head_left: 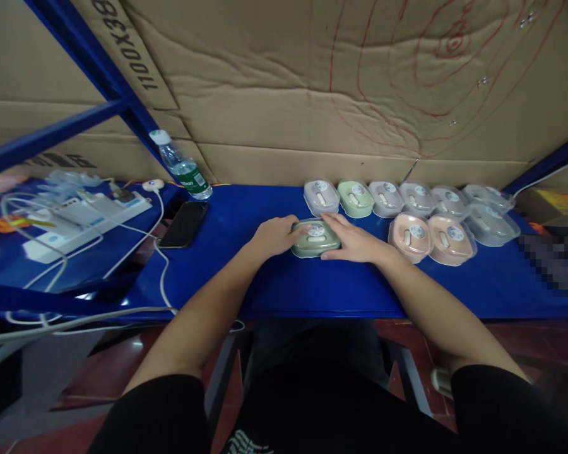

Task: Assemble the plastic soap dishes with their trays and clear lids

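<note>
A green lidded container point(316, 241) with a round sticker and a pale tab on its clear lid rests on the blue table in front of me. My left hand point(279, 236) grips its left side, fingers along the far edge. From the right, my right hand point(353, 239) holds it, thumb at the near corner and fingers on the far corner. Just behind stand a grey container point(321, 197) and a light green container point(356, 198). Two peach containers point(409, 238) sit to the right of my right hand.
More grey containers point(387, 198) line the back, with stacked ones point(491, 222) at the right. A water bottle point(184, 167) and phone point(184, 224) lie left, near a cabled power strip point(89, 221). Cardboard point(265, 94) walls the back; a blue frame post point(89, 57) rises left.
</note>
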`<move>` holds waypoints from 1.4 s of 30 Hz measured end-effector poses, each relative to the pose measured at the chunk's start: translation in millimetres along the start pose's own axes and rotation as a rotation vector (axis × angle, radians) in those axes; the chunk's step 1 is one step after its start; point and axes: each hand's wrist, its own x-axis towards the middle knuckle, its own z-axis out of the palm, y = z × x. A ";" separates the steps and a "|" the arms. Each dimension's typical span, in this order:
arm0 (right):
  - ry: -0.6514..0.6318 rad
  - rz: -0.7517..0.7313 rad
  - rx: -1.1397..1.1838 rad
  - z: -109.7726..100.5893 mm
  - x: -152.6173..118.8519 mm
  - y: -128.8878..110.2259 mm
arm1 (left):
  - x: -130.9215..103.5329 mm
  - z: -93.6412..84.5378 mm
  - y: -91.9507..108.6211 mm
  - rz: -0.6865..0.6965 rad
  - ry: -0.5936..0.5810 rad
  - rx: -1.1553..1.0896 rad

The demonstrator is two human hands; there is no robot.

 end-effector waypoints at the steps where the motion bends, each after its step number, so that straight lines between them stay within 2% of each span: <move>1: 0.013 0.001 0.002 0.9 0.9 1.4 | 0.7 1.2 -0.1 -0.007 -0.016 0.002; 5: 0.052 -0.019 0.015 2.2 3.2 6.5 | 2.9 5.9 2.8 -0.021 -0.065 -0.011; 8: 0.083 -0.018 -0.002 -1.0 2.6 8.5 | 2.5 8.4 9.5 -0.029 -0.053 0.001; 13: 0.138 0.021 -0.221 -20.7 -0.4 1.4 | -3.3 8.9 23.8 0.017 -0.002 0.047; 16: 0.209 0.121 -0.409 -34.8 -5.2 -13.2 | -7.7 11.0 31.4 0.166 -0.002 0.051; 19: 0.296 0.169 -0.449 -38.3 -17.4 -29.4 | -9.5 19.7 39.0 0.381 0.025 0.003; 22: 0.333 0.143 -0.429 -26.9 -36.4 -36.3 | -8.4 34.6 44.9 0.547 0.050 -0.014; 25: 0.349 0.161 -0.449 -8.1 -55.3 -28.6 | -6.9 50.8 46.4 0.605 0.096 0.040; 27: 0.398 0.170 -0.456 2.8 -64.5 -18.4 | -6.7 59.5 45.0 0.527 0.166 0.055; 30: 0.507 0.223 -0.442 12.8 -71.3 -4.6 | -6.8 67.5 41.7 0.263 0.283 0.045; 34: 0.597 0.279 -0.429 17.3 -71.0 1.4 | -5.6 70.5 39.5 -0.023 0.357 0.048; 37: 0.631 0.293 -0.430 18.8 -69.5 0.5 | -4.8 70.1 40.1 -0.120 0.387 0.037; 42: 0.667 0.327 -0.447 21.8 -68.6 0.7 | -5.6 68.7 40.5 -0.204 0.430 -0.004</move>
